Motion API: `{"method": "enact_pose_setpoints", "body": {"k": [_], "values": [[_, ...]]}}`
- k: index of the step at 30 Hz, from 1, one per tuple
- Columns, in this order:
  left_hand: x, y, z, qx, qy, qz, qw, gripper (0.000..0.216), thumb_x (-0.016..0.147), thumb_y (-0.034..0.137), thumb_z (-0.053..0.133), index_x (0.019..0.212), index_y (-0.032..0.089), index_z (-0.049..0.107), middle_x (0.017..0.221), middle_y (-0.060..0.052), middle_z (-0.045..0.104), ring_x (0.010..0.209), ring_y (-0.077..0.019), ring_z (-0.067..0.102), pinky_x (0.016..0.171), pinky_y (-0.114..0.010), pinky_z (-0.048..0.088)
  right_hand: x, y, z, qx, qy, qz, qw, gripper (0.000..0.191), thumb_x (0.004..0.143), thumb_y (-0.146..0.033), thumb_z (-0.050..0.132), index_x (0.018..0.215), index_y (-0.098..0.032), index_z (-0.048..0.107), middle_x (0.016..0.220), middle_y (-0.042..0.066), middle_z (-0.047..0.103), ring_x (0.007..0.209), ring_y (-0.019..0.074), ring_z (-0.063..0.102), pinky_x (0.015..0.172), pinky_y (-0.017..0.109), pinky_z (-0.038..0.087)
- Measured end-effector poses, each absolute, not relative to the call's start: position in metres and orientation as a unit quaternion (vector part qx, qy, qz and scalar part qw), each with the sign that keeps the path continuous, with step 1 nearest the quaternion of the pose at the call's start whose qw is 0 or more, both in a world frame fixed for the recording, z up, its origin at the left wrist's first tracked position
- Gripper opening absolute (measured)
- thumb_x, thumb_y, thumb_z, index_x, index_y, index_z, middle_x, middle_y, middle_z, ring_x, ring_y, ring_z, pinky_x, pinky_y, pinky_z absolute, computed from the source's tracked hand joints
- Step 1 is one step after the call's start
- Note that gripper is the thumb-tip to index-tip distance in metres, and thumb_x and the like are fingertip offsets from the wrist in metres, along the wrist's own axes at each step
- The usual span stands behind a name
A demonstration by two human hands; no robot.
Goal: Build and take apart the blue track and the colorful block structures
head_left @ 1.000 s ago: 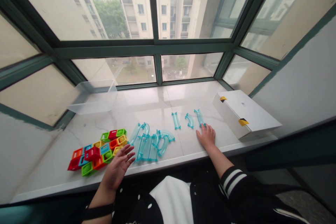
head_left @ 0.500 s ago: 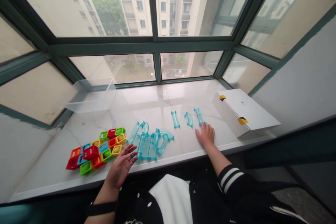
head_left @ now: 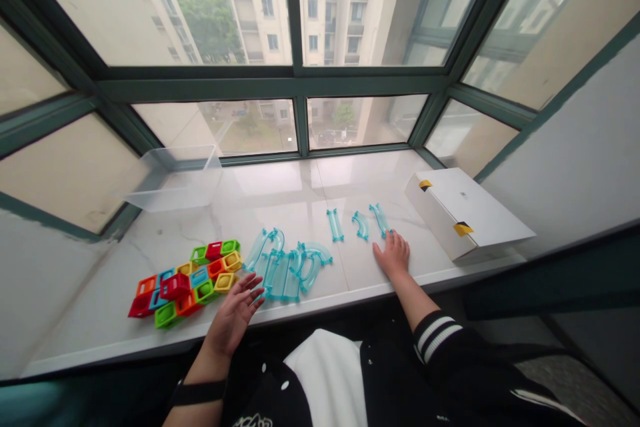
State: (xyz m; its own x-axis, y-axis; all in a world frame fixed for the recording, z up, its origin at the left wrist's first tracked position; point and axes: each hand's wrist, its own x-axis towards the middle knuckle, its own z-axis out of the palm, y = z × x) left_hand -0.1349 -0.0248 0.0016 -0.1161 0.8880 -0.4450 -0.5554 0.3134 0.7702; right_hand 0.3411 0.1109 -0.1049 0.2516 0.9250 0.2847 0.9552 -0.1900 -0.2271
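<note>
My right hand (head_left: 393, 255) rests on the white sill with fingers apart, its fingertips at the near end of a straight translucent blue track piece (head_left: 380, 219). Left of that piece lie a curved blue track piece (head_left: 361, 226) and another straight track piece (head_left: 335, 225). My left hand (head_left: 239, 307) is open and holds nothing, palm turned inward at the front edge. It lies between a pile of blue track pieces (head_left: 283, 275) and a cluster of colourful plastic blocks (head_left: 175, 287) in red, green, yellow, orange and blue.
A clear plastic bin (head_left: 175, 197) stands at the back left of the sill (head_left: 280, 193). On the right is a white box (head_left: 465, 210) with yellow-and-black tabs. Green-framed windows (head_left: 270, 89) enclose the back and sides.
The view has shifted very slightly. Both hands, the track pieces and the blocks keep their places.
</note>
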Motion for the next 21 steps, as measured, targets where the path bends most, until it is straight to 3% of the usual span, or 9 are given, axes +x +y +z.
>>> {"method": "enact_pose_setpoints", "body": {"k": [7,14,21], "values": [[-0.131,-0.026,0.008,0.150,0.496,0.562,0.645,0.050,0.072,0.018,0.082,0.121,0.021,0.073,0.130,-0.011,0.071,0.101,-0.0222,0.070,0.084,-0.034,0.061,0.342,0.113,-0.108,-0.764,-0.606,-0.050,0.216,0.066,0.094,-0.050,0.053,0.148,-0.012,0.052,0.157,0.024,0.049,0.143,0.0388,0.043,0.122,0.058,0.028],[-0.131,-0.026,0.011,0.140,0.496,0.568,0.642,0.047,0.073,0.018,0.080,0.120,0.021,0.074,0.128,-0.011,0.071,0.100,-0.0218,0.070,0.083,-0.033,0.062,0.342,0.101,-0.093,-0.670,-0.644,-0.072,0.363,0.051,0.096,-0.036,0.051,0.143,-0.016,0.054,0.145,0.020,0.057,0.136,0.0354,0.050,0.114,0.057,0.041],[-0.127,-0.023,0.014,0.148,0.498,0.564,0.641,0.046,0.074,0.018,0.079,0.120,0.021,0.073,0.126,-0.010,0.071,0.099,-0.0213,0.070,0.084,-0.033,0.060,0.287,0.097,-0.093,-0.657,-0.690,-0.001,0.304,0.051,0.097,-0.033,0.051,0.145,-0.017,0.056,0.146,0.020,0.056,0.134,0.0343,0.051,0.112,0.053,0.044]]}}
